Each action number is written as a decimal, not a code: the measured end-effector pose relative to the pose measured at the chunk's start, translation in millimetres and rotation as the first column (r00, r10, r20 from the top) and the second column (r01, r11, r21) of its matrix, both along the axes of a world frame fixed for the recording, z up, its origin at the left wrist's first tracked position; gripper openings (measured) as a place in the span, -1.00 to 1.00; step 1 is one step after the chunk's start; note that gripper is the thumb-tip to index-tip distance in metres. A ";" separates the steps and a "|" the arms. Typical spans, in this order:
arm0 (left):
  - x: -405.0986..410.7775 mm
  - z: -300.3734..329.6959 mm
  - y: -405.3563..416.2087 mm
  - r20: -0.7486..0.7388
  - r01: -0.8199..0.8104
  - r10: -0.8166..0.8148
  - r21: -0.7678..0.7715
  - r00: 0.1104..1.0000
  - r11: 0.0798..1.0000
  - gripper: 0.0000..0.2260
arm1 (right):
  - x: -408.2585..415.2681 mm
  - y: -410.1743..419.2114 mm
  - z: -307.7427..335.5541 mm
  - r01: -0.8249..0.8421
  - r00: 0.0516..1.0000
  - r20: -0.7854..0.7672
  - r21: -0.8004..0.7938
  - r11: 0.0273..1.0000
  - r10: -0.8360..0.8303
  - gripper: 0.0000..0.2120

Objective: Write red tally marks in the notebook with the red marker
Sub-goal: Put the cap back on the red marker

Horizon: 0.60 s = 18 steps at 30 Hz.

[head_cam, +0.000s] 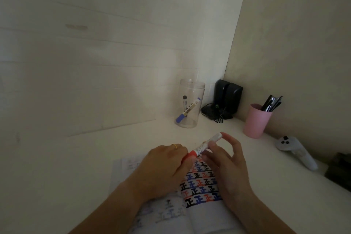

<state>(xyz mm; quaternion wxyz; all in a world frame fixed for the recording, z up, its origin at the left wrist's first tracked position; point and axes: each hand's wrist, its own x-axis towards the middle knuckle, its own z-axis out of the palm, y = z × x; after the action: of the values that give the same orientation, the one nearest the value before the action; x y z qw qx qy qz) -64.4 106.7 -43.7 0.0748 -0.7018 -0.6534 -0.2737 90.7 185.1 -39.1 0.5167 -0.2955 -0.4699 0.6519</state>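
Observation:
An open notebook (pixel 171 214) lies at the desk's near edge, its right page filled with rows of black, blue and red tally characters (pixel 201 186). Above it I hold a red marker (pixel 204 147) tilted, its white barrel pointing up and to the right. My left hand (pixel 163 165), with a ring on one finger, grips the red cap end. My right hand (pixel 226 159) pinches the white barrel with thumb and fingers. Whether the cap is on or coming off is hidden by my fingers.
A clear plastic jar (pixel 190 104) with a blue marker and a black marker stands behind the notebook. A black device (pixel 226 99) with cables sits in the corner. On the right stand a pink cup (pixel 256 121) of pens and a white controller (pixel 298 152).

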 end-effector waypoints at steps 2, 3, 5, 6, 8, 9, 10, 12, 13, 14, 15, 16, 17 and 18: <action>-6.1 0.9 -0.2 -0.041 -0.098 0.101 0.066 0.994 0.993 -0.61 | 0.5 7.6 4.9 0.085 0.996 0.033 -0.019 0.996 -0.084 -0.73; -9.8 1.8 -0.7 -0.040 -0.178 0.184 0.117 0.982 0.977 -0.58 | -0.1 12.3 11.5 0.115 0.992 0.046 0.007 0.993 -0.116 -0.74; -18.6 3.6 0.0 -0.038 -0.340 0.352 0.174 0.935 0.924 -0.44 | -6.1 21.9 37.1 0.189 0.980 0.039 0.119 0.975 -0.194 -0.73; -23.2 3.6 0.8 -0.052 -0.400 0.414 0.172 0.909 0.900 -0.39 | -10.8 28.2 55.0 0.235 0.969 0.024 0.205 0.950 -0.245 -0.73; -30.4 2.8 1.4 -0.023 -0.468 0.482 0.202 0.876 0.860 -0.51 | -23.8 43.6 93.4 0.324 0.936 -0.004 0.407 0.854 -0.353 -0.73; -31.4 2.1 1.2 -0.001 -0.488 0.500 0.209 0.866 0.847 -0.59 | -32.2 51.8 110.6 0.353 0.915 -0.008 0.503 0.789 -0.404 -0.72; -32.4 1.0 2.3 -0.001 -0.505 0.517 0.211 0.856 0.837 -0.63 | -41.6 60.4 124.6 0.375 0.887 0.002 0.580 0.723 -0.462 -0.74; -32.2 -0.8 4.6 -0.021 -0.526 0.539 0.192 0.842 0.829 -0.64 | -61.8 78.3 143.0 0.385 0.824 0.038 0.694 0.608 -0.565 -0.78; -33.6 -0.4 4.2 -0.022 -0.535 0.548 0.183 0.836 0.825 -0.64 | -74.5 86.7 148.4 0.357 0.802 0.067 0.744 0.565 -0.594 -0.79; -36.2 -0.8 4.2 -0.022 -0.543 0.555 0.178 0.832 0.821 -0.63 | -87.3 94.2 151.0 0.306 0.782 0.111 0.788 0.533 -0.614 -0.79; -36.3 -1.2 4.1 -0.021 -0.547 0.558 0.170 0.829 0.820 -0.63 | -95.7 102.8 148.7 0.242 0.750 0.174 0.825 0.510 -0.638 -0.78; -35.5 -1.8 4.8 -0.026 -0.546 0.558 0.174 0.829 0.820 -0.63 | -101.8 110.1 145.8 0.177 0.710 0.234 0.854 0.490 -0.664 -0.79; -34.3 -2.4 4.8 -0.030 -0.546 0.558 0.172 0.829 0.820 -0.63 | -106.5 117.4 140.9 0.120 0.668 0.284 0.871 0.476 -0.688 -0.81; -33.0 -3.2 4.8 -0.037 -0.544 0.557 0.170 0.830 0.822 -0.62 | -110.2 123.7 136.0 0.077 0.636 0.324 0.876 0.476 -0.700 -0.83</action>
<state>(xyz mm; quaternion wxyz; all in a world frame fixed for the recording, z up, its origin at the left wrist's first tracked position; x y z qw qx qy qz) -97.4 111.5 -46.9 0.2318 -0.4865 -0.8015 -0.2592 -19.5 308.8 96.9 0.5362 -0.3434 -0.7678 0.0712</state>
